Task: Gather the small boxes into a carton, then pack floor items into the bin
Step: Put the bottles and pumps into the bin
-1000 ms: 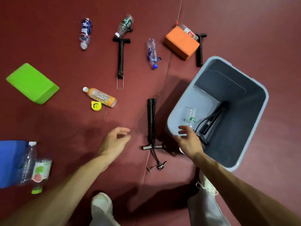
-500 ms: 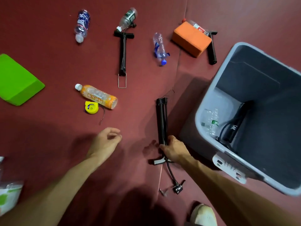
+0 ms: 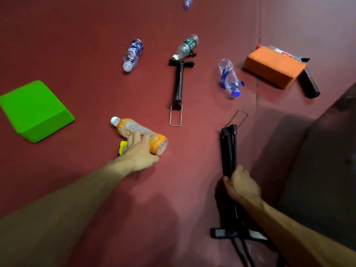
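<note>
On the red floor mat my left hand point(image 3: 137, 151) grips the orange drink bottle point(image 3: 133, 130), which lies on its side with its white cap pointing left. A yellow tape measure point(image 3: 122, 147) is partly hidden under that hand. My right hand point(image 3: 240, 184) grips the barrel of a black hand pump point(image 3: 228, 151), whose T-handle and hose lie near the bottom edge. The grey bin is out of view; a dark shape fills the right edge.
A second black pump point(image 3: 178, 83) lies at centre. Around it are a blue-label bottle point(image 3: 133, 53), a green-label bottle point(image 3: 186, 46) and a crushed clear bottle point(image 3: 229, 78). A green foam block point(image 3: 34, 110) sits left, an orange block point(image 3: 273, 66) far right.
My left hand moved forward and closed round the orange bottle. My right hand went from the bin to the pump and now holds its barrel. The view swung left, so the bin left the frame.
</note>
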Tool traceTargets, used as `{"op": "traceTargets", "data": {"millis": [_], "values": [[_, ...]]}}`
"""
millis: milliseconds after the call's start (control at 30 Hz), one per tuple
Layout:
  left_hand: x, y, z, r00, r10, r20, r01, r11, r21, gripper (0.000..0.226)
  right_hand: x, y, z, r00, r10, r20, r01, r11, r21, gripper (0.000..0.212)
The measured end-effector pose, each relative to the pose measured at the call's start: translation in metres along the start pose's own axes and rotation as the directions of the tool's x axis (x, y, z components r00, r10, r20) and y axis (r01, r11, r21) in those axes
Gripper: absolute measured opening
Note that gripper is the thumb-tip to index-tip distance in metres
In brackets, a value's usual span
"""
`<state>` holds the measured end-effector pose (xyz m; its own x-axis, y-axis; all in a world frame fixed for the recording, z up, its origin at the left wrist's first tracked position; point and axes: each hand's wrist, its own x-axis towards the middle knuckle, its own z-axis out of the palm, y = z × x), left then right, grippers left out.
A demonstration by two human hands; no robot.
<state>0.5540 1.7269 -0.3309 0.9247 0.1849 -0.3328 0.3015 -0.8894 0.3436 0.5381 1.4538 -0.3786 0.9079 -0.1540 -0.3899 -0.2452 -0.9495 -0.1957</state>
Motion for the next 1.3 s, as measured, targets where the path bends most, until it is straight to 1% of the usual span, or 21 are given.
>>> {"op": "traceTargets", "data": {"millis": [67,100,133,167,200,233,333,467,500,567,633,700,767,833,900,1000,1033,1100,1167,1233,1300], "values": [[0.007,0.007,-0.003,1.0,-0.002,-0.009,0.003,1.0,0.017,0.072,0.009,-0.01,-0.004,0.999,-0.007,0.038,0.005,0.998,0.058,0.047],[0.008,0.009,-0.001,0.999,0.04,-0.016,-0.038,0.993,0.112,0.073,0.012,-0.012,-0.007,0.998,0.002,0.068,-0.008,0.997,0.082,0.051],[0.007,0.01,0.003,0.993,0.115,-0.009,-0.109,0.959,0.261,0.076,0.014,-0.014,-0.011,0.996,0.005,0.091,-0.013,0.996,0.088,0.055],[0.008,0.01,0.008,0.98,0.197,0.012,-0.184,0.893,0.412,0.082,0.015,-0.016,-0.014,0.995,0.001,0.104,-0.009,0.996,0.084,0.057],[0.01,0.01,0.012,0.965,0.259,0.05,-0.247,0.82,0.517,0.088,0.016,-0.017,-0.017,0.994,-0.006,0.109,-0.002,0.997,0.078,0.059],[0.013,0.011,0.014,0.955,0.283,0.088,-0.281,0.77,0.574,0.091,0.016,-0.017,-0.019,0.993,-0.011,0.115,0.002,0.997,0.074,0.06],[0.028,0.016,0.015,0.955,0.271,0.12,-0.286,0.732,0.618,0.09,0.02,-0.015,-0.017,0.994,-0.018,0.11,0.009,0.997,0.075,0.058],[0.036,0.019,0.023,0.959,0.284,0.007,-0.211,0.698,0.684,0.079,0.027,-0.016,-0.014,0.995,-0.009,0.096,0.003,0.998,0.065,0.055],[0.032,0.018,0.029,0.949,0.315,-0.018,-0.218,0.697,0.683,0.07,0.028,-0.017,-0.014,0.995,-0.007,0.1,0.001,0.998,0.062,0.056],[0.023,0.018,0.037,0.896,0.433,-0.092,-0.257,0.677,0.69,0.056,0.025,-0.019,-0.016,0.996,0.005,0.093,-0.01,0.998,0.055,0.056],[0.013,0.021,0.033,0.861,0.481,-0.163,-0.262,0.695,0.669,0.068,0.019,-0.019,-0.018,0.997,0.006,0.078,-0.009,0.999,0.044,0.056],[-0.001,0.025,0.027,0.818,0.528,-0.227,-0.314,0.741,0.594,0.081,0.011,-0.021,-0.02,0.998,0.009,0.069,-0.012,0.999,0.045,0.054],[-0.019,0.034,0.016,0.782,0.557,-0.28,-0.387,0.785,0.483,0.081,0.005,-0.024,-0.023,0.998,0.012,0.066,-0.015,0.999,0.044,0.054],[-0.035,0.042,0.006,0.806,0.508,-0.304,-0.402,0.847,0.348,0.072,0.002,-0.027,-0.025,0.997,0.004,0.078,-0.006,1.0,0.03,0.055],[-0.048,0.044,-0.005,0.837,0.425,-0.344,-0.373,0.904,0.209,0.061,-0.003,-0.028,-0.024,0.993,-0.011,0.118,0.01,1.0,0.004,0.056],[-0.059,0.043,-0.027,0.879,0.282,-0.386,-0.269,0.959,0.088,0.063,-0.014,-0.039,-0.022,0.977,-0.107,0.187,0.11,0.994,-0.004,0.055],[-0.063,0.045,-0.036,0.882,0.206,-0.423,-0.232,0.973,-0.01,0.065,-0.018,-0.047,-0.026,0.97,-0.153,0.19,0.153,0.988,0.013,0.054],[-0.07,0.051,-0.051,0.849,0.016,-0.528,-0.205,0.931,-0.302,0.065,-0.023,-0.068,-0.045,0.958,-0.239,0.158,0.23,0.97,0.073,0.052],[-0.076,0.061,-0.065,0.78,-0.178,-0.599,-0.211,0.827,-0.521,0.066,-0.025,-0.088,-0.079,0.95,-0.3,0.085,0.282,0.943,0.178,0.051],[-0.081,0.069,-0.077,0.733,-0.307,-0.607,-0.238,0.72,-0.652,0.068,-0.029,-0.099,-0.122,0.947,-0.32,0.025,0.289,0.884,0.368,0.046],[-0.088,0.082,-0.087,0.717,-0.369,-0.592,-0.283,0.622,-0.731,0.067,-0.038,-0.1,-0.164,0.937,-0.348,-0.009,0.292,0.77,0.568,0.033]]}}
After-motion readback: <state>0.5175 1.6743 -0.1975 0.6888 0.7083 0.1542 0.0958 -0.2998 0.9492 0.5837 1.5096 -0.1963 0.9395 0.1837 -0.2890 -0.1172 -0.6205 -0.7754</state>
